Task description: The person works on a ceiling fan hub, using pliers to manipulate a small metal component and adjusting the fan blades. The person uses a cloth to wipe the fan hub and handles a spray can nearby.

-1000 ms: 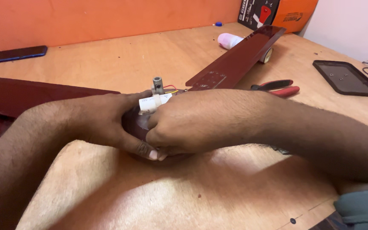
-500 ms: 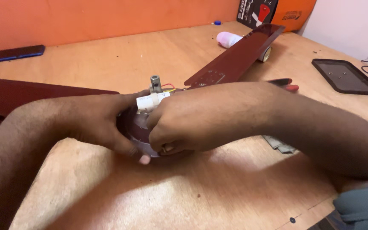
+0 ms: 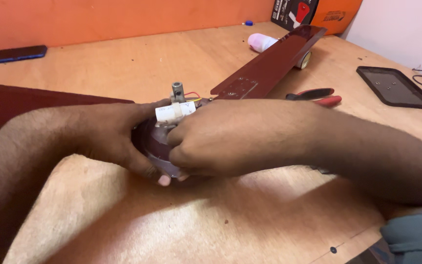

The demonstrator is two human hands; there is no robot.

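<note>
Fan motor housing [image 3: 153, 142]: your left hand [image 3: 113, 137] and right hand [image 3: 230, 137] cover most of it; you see only a dark, silver-rimmed sliver between them.
Left blade [image 3: 25, 102]: left of the housing, cut off by the picture's edge.
Pliers [image 3: 316, 95]: right of the housing, jaws hidden behind your right forearm.
Box [image 3: 313, 12]: far beyond the housing, cropped at the top edge.

Pliers [image 3: 313, 96] right of fan motor [image 3: 158, 142], seemingly

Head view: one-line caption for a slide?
Both hands, left hand and right hand, grip a maroon ceiling fan motor hub on a plywood table, blade and pliers behind.
</note>
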